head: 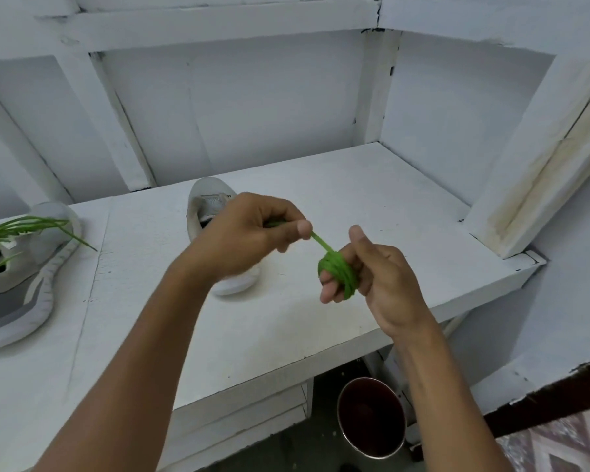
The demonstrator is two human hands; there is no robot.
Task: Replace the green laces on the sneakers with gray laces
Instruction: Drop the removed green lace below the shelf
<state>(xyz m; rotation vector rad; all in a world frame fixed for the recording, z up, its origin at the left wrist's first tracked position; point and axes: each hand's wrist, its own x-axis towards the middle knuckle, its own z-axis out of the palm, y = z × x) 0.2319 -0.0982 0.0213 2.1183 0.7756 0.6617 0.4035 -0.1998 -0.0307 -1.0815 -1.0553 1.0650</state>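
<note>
A green lace (338, 272) is wound in a bundle round the fingers of my right hand (372, 281). Its free end runs up and left to my left hand (252, 233), which pinches it between thumb and fingers. Behind my left hand a light grey sneaker (208, 202) without a visible lace stands on the white shelf (372, 206), mostly hidden. At the far left a second grey sneaker (21, 267) holds loose green laces (28, 226) sticking out of its top. No gray laces show.
White wooden posts and back panels close in the shelf behind and to the right. Below the shelf edge a metal bucket (372, 417) stands on the floor. A patterned cloth (559, 444) lies at the bottom right.
</note>
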